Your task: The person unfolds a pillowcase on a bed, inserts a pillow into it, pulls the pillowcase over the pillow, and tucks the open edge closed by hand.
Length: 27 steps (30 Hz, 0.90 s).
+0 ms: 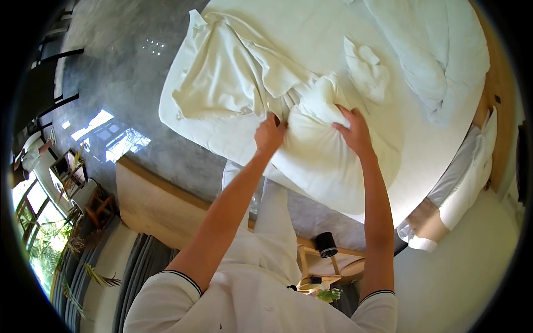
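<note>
A plump white pillow (327, 166) lies on the near edge of the bed, its top end bunched up. Loose cream-white cloth that looks like a pillowcase (222, 72) spreads from it to the upper left. My left hand (270, 135) is closed on the cloth where it meets the pillow's left side; the fingertips are hidden in the folds. On the pillow's upper right, my right hand (355, 132) grips the bunched end between thumb and fingers. A small crumpled white cloth (366, 72) rests just beyond my right hand.
The white mattress (311, 28) fills the middle, with a rumpled duvet (416, 50) at the upper right. More pillows (466, 166) stand by the wooden headboard (498, 83). Near my legs are a wooden bench panel (158, 202) and a wooden stand with a black cylinder (326, 244).
</note>
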Available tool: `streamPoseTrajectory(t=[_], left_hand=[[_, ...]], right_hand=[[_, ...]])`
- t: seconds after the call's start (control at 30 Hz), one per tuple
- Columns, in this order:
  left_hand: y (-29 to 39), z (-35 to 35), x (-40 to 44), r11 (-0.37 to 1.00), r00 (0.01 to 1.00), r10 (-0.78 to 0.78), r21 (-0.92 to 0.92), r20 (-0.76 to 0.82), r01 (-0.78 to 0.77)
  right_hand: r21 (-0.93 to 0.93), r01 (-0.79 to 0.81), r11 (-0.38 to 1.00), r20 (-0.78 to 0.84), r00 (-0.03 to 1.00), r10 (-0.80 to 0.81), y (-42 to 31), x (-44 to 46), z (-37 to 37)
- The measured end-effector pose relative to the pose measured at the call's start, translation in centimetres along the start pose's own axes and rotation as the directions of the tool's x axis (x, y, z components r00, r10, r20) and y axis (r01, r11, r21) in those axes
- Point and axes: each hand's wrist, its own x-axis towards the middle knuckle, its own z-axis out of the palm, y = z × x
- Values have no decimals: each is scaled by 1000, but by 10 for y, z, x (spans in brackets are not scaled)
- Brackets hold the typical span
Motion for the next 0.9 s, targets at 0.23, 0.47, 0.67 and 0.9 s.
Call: streamPoseTrajectory(t=[0.23,0.47,0.67,0.9], left_hand=[[21,13,-10,999,969,29,-32,-245,-38],[-46,-20,-5,671,924,-49,-698,-378,-250],[-23,-139,1,717,800,-94,-597,-593,-359],[-34,-157,-3,929,753,180,-141,-633,-341]], right_hand=[[312,138,940,-276,960,-49,1,34,26],[254,103,962,-196,979,-53,-18,40,24],[477,220,851,-180,972,-150,55,35,-14],[849,-34,527,-84,976,200,71,25,-41]])
